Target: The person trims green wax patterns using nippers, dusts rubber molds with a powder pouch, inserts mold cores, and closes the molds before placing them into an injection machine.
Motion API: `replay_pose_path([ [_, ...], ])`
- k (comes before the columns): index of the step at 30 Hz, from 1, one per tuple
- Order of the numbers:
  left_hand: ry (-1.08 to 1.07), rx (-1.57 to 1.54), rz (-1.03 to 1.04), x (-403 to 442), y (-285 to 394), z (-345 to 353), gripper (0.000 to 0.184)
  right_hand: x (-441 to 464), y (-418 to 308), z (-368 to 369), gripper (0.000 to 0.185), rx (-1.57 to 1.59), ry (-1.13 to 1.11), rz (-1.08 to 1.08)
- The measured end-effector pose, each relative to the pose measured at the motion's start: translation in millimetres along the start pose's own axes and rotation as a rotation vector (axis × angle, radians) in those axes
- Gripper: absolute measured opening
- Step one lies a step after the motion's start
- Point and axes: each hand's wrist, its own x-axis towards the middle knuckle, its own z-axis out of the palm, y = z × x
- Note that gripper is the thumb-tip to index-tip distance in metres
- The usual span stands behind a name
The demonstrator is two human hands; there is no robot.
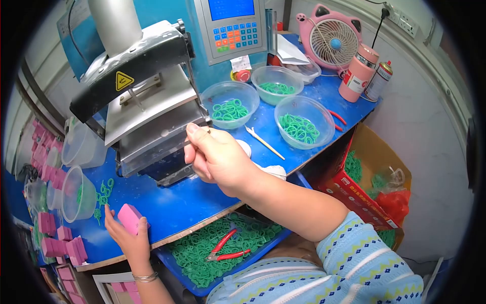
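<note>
Left hand [132,244], half-curled, is gripping a pink block [131,218] near the counter's [174,205] front edge; right hand [218,156] is clenching, contents unclear.

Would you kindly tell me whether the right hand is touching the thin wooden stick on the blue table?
Apart: the head view shows a strip of blue table between the right hand and the thin wooden stick.

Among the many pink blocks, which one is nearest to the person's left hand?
The pink block between this left hand's thumb and fingers. The other pink blocks, such as those at the far left, lie apart from the hand.
</note>
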Motion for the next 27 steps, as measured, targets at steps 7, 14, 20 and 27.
replay_pose_path([
  [7,-0.108,-0.091,-0.018,2,-1,-8,0.092,12,-1,-2,0.041,0.013,0.023,0.043],
  [14,-0.259,-0.08,0.097,4,-8,-18,0.083,10,-2,-3,0.041,-0.152,0.08,-0.002],
  [20,0.015,-0.051,0.207,-60,7,-28,0.085,-11,41,-13,0.037,-0.609,0.024,-0.234],
  [27,0.123,0.355,-0.171,-159,-108,-80,0.078,-43,83,-6,0.027,-1.582,-0.24,-0.6],
])
